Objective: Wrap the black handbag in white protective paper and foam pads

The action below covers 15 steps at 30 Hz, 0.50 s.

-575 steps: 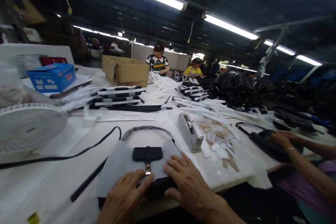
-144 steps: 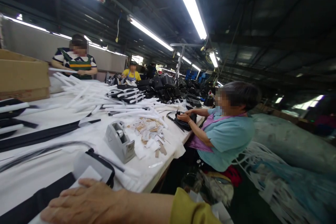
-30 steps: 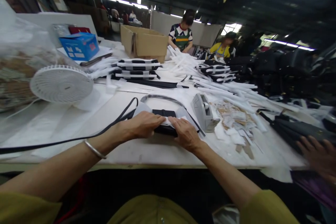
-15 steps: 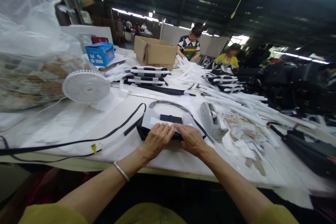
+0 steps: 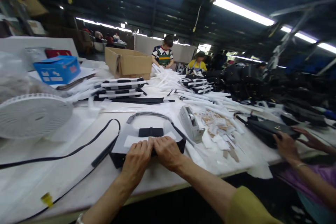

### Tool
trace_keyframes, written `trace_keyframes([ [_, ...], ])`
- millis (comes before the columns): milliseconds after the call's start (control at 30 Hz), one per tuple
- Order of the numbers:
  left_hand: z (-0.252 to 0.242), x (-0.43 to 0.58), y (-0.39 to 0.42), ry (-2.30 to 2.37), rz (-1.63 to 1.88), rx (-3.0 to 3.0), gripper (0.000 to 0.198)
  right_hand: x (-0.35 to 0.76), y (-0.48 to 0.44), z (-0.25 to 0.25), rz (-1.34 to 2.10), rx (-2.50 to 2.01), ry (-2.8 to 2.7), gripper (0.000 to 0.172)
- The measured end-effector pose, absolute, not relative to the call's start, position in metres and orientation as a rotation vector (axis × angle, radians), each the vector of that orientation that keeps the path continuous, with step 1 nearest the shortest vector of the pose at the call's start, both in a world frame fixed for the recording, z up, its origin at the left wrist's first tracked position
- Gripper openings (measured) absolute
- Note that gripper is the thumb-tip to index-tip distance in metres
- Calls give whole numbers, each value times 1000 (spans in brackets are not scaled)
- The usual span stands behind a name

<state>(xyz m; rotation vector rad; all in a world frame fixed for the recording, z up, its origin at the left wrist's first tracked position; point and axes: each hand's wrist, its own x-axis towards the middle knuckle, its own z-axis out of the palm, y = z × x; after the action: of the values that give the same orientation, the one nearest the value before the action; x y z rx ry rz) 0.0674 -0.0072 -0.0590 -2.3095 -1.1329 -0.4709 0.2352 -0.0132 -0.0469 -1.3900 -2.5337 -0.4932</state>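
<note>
Left hand (image 5: 138,155), right hand (image 5: 168,150) curled on strip (image 5: 133,140), grip unclear; I judge bag (image 5: 118,160) wrapping, next likely needing dispenser (image 5: 191,126), two o'clock.

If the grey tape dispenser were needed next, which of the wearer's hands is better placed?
Probably the right hand: it is nearer the grey tape dispenser, which stands right of the black bag. The left hand is farther away.

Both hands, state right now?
Left hand: fingers bent over the black bag; grip can't be told.
Right hand: same bag, fingers bent; grip can't be told.
</note>
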Motion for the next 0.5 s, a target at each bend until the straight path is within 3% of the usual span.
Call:
trace_keyframes([
  [267,-72,70,-5,-992,-577,-2314,38,236,-14,-65,-500,-1335,-2409,12],
  [500,-65,70,-6,-997,-278,-2308,47,238,-8,-79,-573,-1274,-2304,13],
])
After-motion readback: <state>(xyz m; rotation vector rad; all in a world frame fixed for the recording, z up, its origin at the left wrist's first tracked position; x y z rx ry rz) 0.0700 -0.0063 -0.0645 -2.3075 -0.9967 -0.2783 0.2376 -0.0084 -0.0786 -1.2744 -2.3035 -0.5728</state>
